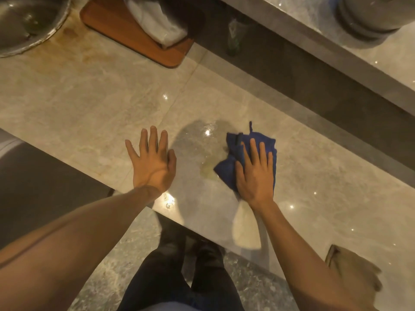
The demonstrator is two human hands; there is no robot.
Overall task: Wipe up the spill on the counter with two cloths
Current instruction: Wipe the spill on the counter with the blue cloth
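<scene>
Nearest you, at the bottom of the frame, your dark trousers (179, 286) stand on the speckled floor (107, 261) against the counter's (89, 104) front edge. At the lower right edge one tan cloth (354, 272) lies crumpled on the counter, touched by neither hand.

Just right of centre, your right hand (254, 173) lies flat, fingers spread, pressing one blue cloth (229, 169) onto the stone; it presses rather than grips. A white cloth (244, 227) trails from under that wrist toward the counter's edge, so you have three cloths in view. The spill (207, 170), a pale yellowish puddle, sits just left of the blue cloth, touching its edge, with a wet sheen spreading above it.

Left of the puddle, your left hand (152, 160) rests open and empty, palm down, fingers splayed.

Farther off, at upper centre, one wooden cutting board (134, 34) carries a white plastic bag (157, 25). In the upper left corner one steel basin (29, 21) shows, contents unclear. A green bottle (234, 34) stands right of the board. On the raised ledge at the upper right sits one grey round vessel (370, 16).
</scene>
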